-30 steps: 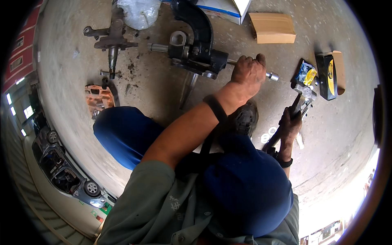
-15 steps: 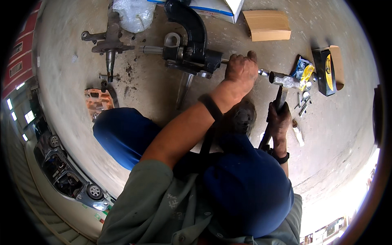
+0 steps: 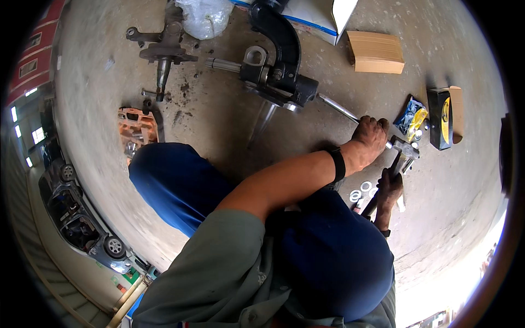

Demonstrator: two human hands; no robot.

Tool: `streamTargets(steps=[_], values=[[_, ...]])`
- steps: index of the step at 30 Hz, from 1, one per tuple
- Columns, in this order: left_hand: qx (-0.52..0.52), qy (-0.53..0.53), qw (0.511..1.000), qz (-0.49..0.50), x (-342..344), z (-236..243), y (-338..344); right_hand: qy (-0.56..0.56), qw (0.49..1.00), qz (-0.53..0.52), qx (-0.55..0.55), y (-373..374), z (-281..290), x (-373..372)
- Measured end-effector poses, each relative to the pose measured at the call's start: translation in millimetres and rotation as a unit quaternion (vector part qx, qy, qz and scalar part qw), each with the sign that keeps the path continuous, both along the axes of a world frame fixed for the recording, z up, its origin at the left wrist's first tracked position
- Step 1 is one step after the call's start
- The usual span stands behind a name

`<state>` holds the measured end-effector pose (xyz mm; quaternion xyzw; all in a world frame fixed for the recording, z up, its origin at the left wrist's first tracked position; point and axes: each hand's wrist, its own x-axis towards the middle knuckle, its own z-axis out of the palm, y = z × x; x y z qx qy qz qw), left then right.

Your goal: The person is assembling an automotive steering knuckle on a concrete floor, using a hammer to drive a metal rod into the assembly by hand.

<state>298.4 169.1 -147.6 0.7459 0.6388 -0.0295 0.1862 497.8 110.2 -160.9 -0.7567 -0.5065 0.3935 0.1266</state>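
Observation:
My left hand (image 3: 371, 139) is closed around a long steel bar (image 3: 339, 109) that extends from the black knuckle assembly (image 3: 281, 82) down to the right. My right hand (image 3: 390, 188) grips the handle of a hammer, whose steel head (image 3: 406, 147) is at the bar's outer end; whether they touch I cannot tell. An older dirty spindle (image 3: 163, 60) lies upper left, above an orange plastic case (image 3: 131, 131) of parts. Beside my right hand lie white rings (image 3: 365, 186), a blue-and-yellow packet (image 3: 410, 117) and an open black box (image 3: 440, 117).
A flattened cardboard piece (image 3: 375, 52), a clear plastic bag (image 3: 202, 16) and a white carton (image 3: 311, 16) lie at the far side. My bent knees fill the lower middle. A car (image 3: 82, 218) with open doors stands off to the left.
My left hand has moved right and nearer me along with the bar, exposing more of it beside the assembly. The hammer head has shifted lower. The whole view has shifted a little.

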Motion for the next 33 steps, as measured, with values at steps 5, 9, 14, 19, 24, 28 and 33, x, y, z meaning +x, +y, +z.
streamTargets(steps=[5,9,14,19,24,28,33], values=[[0.015,-0.076,0.994,-0.076,-15.4,32.2,-30.1,-0.193,0.976,0.099,0.025,-7.8,-13.4,18.7],[0.115,-0.251,0.955,-0.11,-104.2,109.7,-32.8,-0.246,0.959,0.138,0.034,3.0,20.0,0.9],[0.121,-0.086,0.989,0.011,-288.6,148.3,-15.6,-0.11,0.941,0.225,0.227,20.2,20.1,-28.5],[-0.032,0.089,0.995,0.037,-363.9,94.8,-54.2,0.005,0.925,0.295,0.239,37.0,31.9,-92.9],[-0.118,0.095,0.987,0.045,-368.5,79.0,-44.4,0.058,0.916,0.327,0.226,35.8,29.8,-127.1],[-0.071,0.094,0.993,0.018,-393.9,69.1,-57.0,0.059,0.935,0.293,0.193,27.0,37.8,-130.4],[0.032,0.11,0.993,-0.007,-431.8,59.9,-80.9,0.017,0.928,0.299,0.222,21.7,32.8,-121.1]])
